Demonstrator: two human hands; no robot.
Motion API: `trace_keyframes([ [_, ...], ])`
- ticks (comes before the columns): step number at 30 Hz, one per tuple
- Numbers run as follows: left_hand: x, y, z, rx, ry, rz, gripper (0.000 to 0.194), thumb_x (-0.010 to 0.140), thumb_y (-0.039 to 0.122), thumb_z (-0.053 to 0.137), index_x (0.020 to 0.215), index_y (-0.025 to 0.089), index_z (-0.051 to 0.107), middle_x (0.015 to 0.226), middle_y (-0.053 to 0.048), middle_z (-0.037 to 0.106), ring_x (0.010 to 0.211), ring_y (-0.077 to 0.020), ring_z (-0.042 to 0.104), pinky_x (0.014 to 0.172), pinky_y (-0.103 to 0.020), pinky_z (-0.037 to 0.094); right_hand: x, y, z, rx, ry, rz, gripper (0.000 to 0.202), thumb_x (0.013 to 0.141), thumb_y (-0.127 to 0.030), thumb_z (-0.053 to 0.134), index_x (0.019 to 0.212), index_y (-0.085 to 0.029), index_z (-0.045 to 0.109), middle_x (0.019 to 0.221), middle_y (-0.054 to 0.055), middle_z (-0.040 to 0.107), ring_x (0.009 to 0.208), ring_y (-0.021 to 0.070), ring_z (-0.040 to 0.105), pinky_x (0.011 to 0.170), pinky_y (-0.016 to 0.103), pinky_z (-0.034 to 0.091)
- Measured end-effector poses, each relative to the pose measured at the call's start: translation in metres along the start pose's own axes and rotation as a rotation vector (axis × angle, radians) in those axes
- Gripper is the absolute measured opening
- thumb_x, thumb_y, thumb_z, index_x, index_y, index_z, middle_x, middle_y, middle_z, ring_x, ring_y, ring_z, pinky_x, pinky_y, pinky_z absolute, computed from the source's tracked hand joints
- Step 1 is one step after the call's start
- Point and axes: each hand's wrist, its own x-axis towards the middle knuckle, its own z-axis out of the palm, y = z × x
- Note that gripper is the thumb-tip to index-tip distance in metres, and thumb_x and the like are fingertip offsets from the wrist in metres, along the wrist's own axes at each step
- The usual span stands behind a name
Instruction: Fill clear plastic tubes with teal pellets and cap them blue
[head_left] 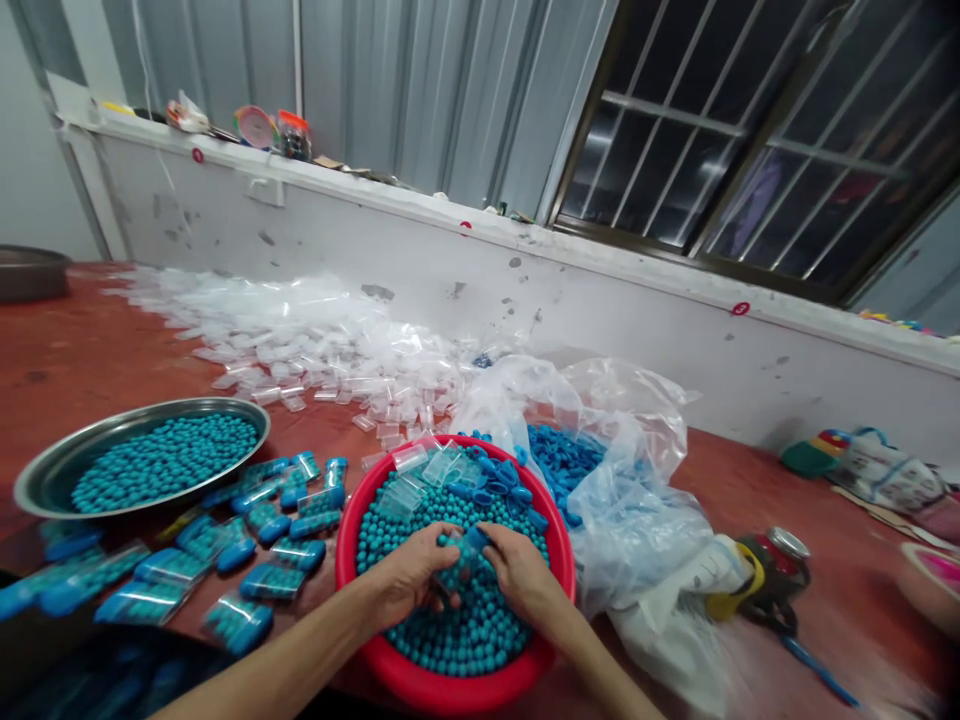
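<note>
Over a red basin (457,690) filled with teal beads (472,640), my left hand (409,575) grips a small clear plastic case (454,568) with teal beads in it. My right hand (525,578) pinches a blue cap (477,538) at the upper end of that case. Fingers partly hide the case, so I cannot tell whether the cap is seated. Several empty clear cases (405,495) lie on the beads at the basin's far left. Loose blue caps (491,482) are heaped at its far right.
Filled, capped cases (277,580) lie left of the basin, near a metal tray (251,455) of beads. A heap of empty clear cases (300,330) spreads along the wall. A plastic bag (637,510) of blue caps stands right, with a metal-lidded jar (787,545) beyond.
</note>
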Motion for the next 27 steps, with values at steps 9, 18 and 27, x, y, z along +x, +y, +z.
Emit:
trace_keyframes([
  [9,-0.014,-0.008,0.010,-0.079,0.022,0.162,0.053,0.070,0.039,0.055,0.115,0.019,0.033,0.073,0.001,0.057,0.043,-0.0082,0.054,0.031,-0.014,0.029,-0.014,-0.030,-0.013,0.408,0.050,0.084,0.029,0.083,-0.026,0.041,0.104,-0.019,0.058,0.071,0.001,0.060,0.060,0.0139,0.054,0.055,0.023,0.043],
  [18,-0.018,-0.011,0.017,0.101,0.125,0.244,0.058,0.068,0.039,0.053,0.117,0.017,0.033,0.063,0.006,0.047,0.032,-0.0024,0.039,0.030,-0.016,0.027,-0.020,-0.042,-0.015,0.328,0.081,-0.009,0.026,0.083,-0.027,0.043,0.092,-0.019,0.066,0.065,0.001,0.059,0.060,0.0147,0.052,0.058,0.025,0.041],
  [27,-0.021,-0.018,0.024,0.085,0.211,0.311,0.035,0.072,0.033,0.048,0.103,0.019,0.040,0.054,0.010,0.038,0.033,-0.0021,0.031,0.032,-0.015,0.028,-0.024,-0.045,-0.019,0.275,-0.012,-0.204,0.027,0.088,-0.024,0.036,0.087,-0.020,0.063,0.064,-0.001,0.051,0.059,0.0119,0.048,0.057,0.022,0.038],
])
